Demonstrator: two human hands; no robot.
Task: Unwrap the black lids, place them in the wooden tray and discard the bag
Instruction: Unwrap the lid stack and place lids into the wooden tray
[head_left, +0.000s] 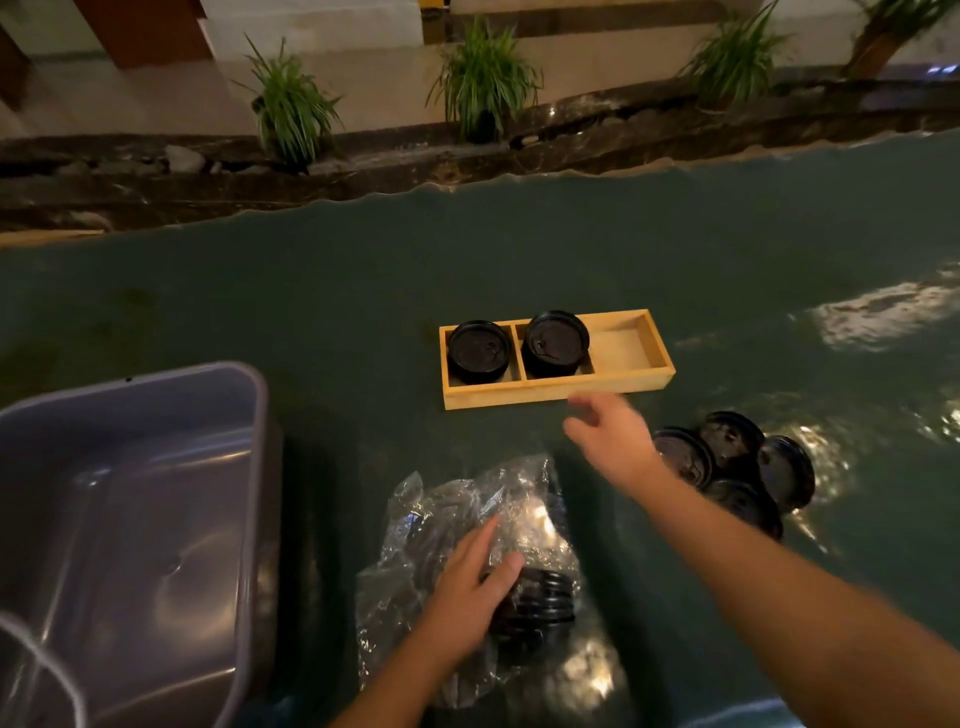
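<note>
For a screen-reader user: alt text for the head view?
A left hand rests on a plastic bag of black lids while the right hand hovers open near a wooden tray holding two lid stacks. Loose lids lie right; a grey bin stands left.

No text, label, brand, number or sign can be read here. The black lids (555, 343) in the wooden tray (556, 392) show only small raised marks, too small and dark to tell as letters. The clear bag (467, 519) and the grey tub (130, 519) carry no print that can be seen.
</note>
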